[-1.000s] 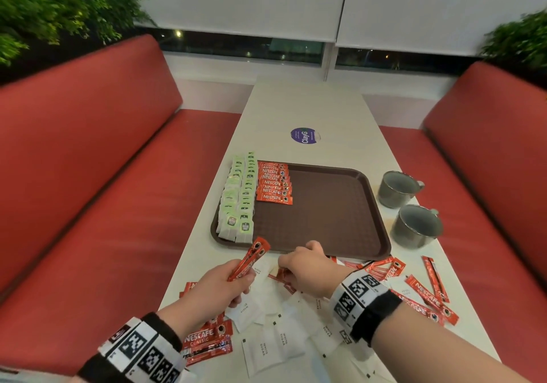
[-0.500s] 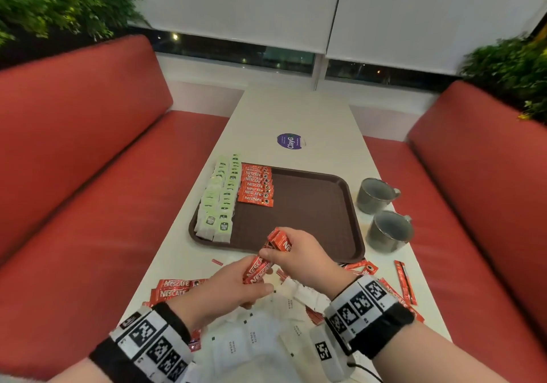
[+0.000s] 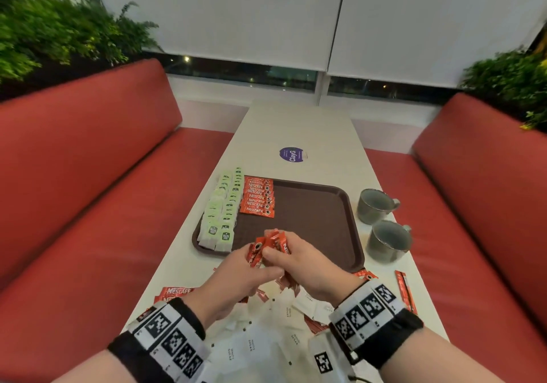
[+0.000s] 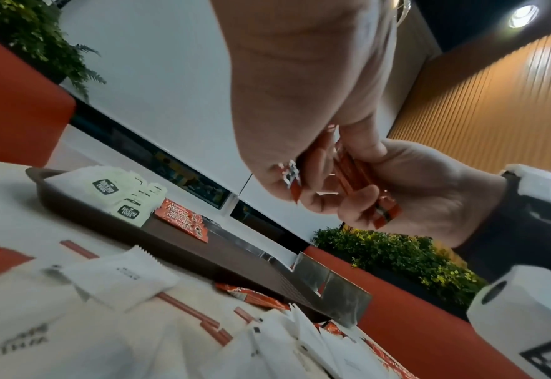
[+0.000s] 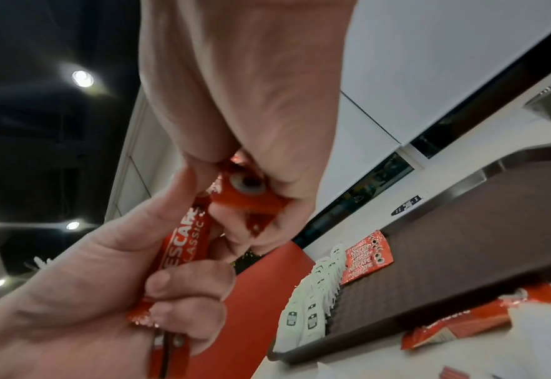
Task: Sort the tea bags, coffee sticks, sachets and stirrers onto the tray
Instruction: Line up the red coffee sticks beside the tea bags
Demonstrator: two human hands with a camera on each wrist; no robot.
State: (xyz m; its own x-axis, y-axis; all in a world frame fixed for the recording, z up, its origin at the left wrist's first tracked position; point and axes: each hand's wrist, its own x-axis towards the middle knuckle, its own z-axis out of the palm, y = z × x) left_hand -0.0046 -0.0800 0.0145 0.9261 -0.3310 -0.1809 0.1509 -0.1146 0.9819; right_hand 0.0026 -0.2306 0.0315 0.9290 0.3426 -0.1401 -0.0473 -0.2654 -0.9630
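Coffee sticks (image 3: 268, 248): a small red bundle is pinched between both hands, held just above the near edge of the tray (image 3: 349, 205). The left hand (image 3: 236, 282) is curled round the lower ends; the right hand (image 3: 299, 264) is closed on the upper ends. The exact count in the bundle cannot be told.

Handling, judged: light, thin, flexible foil, probably slick; best gripped mid-length and squared before laying flat.

On the tray: two rows of tea bags (image 3: 225, 208), too overlapped to count, and a fanned stack of sticks (image 3: 258, 197), roughly seven. Two mugs (image 3: 381, 225) stand beside it. Many white sachets (image 3: 257, 341) and several loose sticks (image 3: 405, 291) lie on the table (image 3: 302, 128).
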